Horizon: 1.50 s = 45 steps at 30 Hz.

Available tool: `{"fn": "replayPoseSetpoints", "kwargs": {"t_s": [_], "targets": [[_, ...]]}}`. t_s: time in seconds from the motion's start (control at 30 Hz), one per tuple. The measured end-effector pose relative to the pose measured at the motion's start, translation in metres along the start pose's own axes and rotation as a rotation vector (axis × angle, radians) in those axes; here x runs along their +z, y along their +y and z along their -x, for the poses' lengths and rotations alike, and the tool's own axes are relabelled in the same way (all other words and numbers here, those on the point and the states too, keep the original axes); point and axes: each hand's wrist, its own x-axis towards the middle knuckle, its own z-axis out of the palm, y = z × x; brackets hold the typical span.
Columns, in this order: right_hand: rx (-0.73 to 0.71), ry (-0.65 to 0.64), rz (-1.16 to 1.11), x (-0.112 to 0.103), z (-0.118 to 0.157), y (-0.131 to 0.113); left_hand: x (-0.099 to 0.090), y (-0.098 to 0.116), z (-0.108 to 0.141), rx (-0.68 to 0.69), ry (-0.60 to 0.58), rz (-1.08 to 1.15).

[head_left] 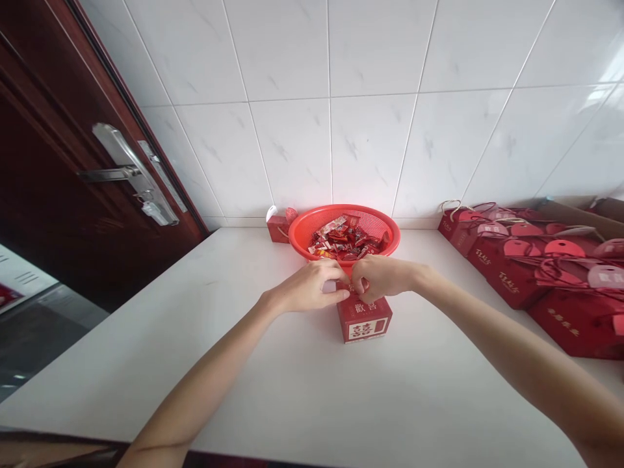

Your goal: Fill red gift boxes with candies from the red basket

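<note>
A small red candy box (364, 320) with printed characters stands on the white table (273, 390), in front of a red plastic basket (298, 235). Both hands are at the top of this box. My left hand (319, 286) comes in from the left with thumb and fingers closed on the box's top flap. Curled tightly, my right hand (377, 276) grips the top from the other side. The fingers hide most of the flap. Wrapped candies (341, 237) lie heaped inside the basket, just behind my hands.
Several red gift boxes (507, 276) with rope handles line the table's right side. Another small red box (277, 227) stands left of the basket by the tiled wall (292, 149). A dark wooden door (58, 169) with a metal handle is at left.
</note>
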Motion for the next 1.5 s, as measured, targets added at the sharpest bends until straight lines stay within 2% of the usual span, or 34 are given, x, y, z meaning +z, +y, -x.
{"fn": "replayPoseSetpoints", "kwargs": {"t_s": [0.4,0.67,0.83,0.93,1.0,1.13,1.27,1.37,1.5], "targets": [[0.017,0.063,0.033,-0.007,0.014,0.002,0.004,0.010,-0.001,0.035,-0.013,0.062],[0.054,0.126,0.024,-0.010,0.031,0.011,0.024,0.017,-0.006,-0.022,-0.043,0.076],[0.061,0.144,0.054,-0.003,0.038,0.017,0.040,0.022,-0.014,-0.041,-0.034,0.052],[0.085,0.170,0.039,0.005,0.043,0.025,0.048,0.024,-0.017,-0.054,-0.031,0.048],[0.090,0.238,-0.009,0.011,0.048,0.030,0.051,0.024,-0.018,-0.068,-0.027,0.052],[0.080,0.478,-0.092,0.032,0.063,0.034,0.053,0.023,-0.018,-0.083,-0.005,0.056],[0.219,0.692,-0.084,0.068,0.072,0.023,0.057,0.021,-0.018,-0.064,0.052,0.047],[0.282,0.758,-0.128,0.092,0.071,0.011,0.062,0.021,-0.019,-0.046,0.095,0.061],[0.369,0.780,-0.149,0.106,0.065,0.001,0.066,0.020,-0.020,-0.029,0.116,0.081]]}}
